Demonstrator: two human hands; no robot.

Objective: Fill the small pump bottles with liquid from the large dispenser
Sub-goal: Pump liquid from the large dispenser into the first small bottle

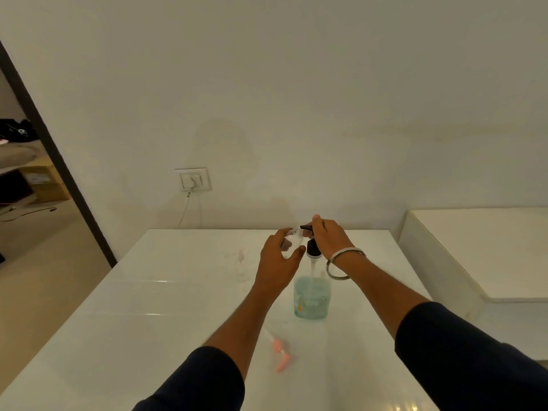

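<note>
Spillage is our main worry: our left hand (278, 256) grips one small clear bottle (292, 243) with its open mouth at the black spout of the large dispenser (312, 295), and any drift would send liquid onto the white surface (178, 307). Our right hand (327, 237) curls over the pump head, ready to press; too hard a push could overshoot. We count one dispenser, one small bottle, and one pink pump top (280, 353) lying loose near us.
</note>
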